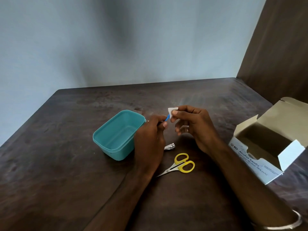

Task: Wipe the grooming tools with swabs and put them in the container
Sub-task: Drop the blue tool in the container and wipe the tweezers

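My left hand (150, 135) grips a small grooming tool with a blue end (167, 118); most of the tool is hidden in the fist. My right hand (191, 124) pinches a white swab (171, 110) against that blue end. An empty teal container (116, 135) stands just left of my left hand. On the table below my hands lie a metal nail clipper (170, 146), partly hidden by my left hand, and small scissors with yellow handles (179, 165).
An open white box of alcohol swabs (260, 157) sits at the right edge of the dark wooden table (58, 172). A blue-grey wall rises behind the table, and a brown panel stands at the far right.
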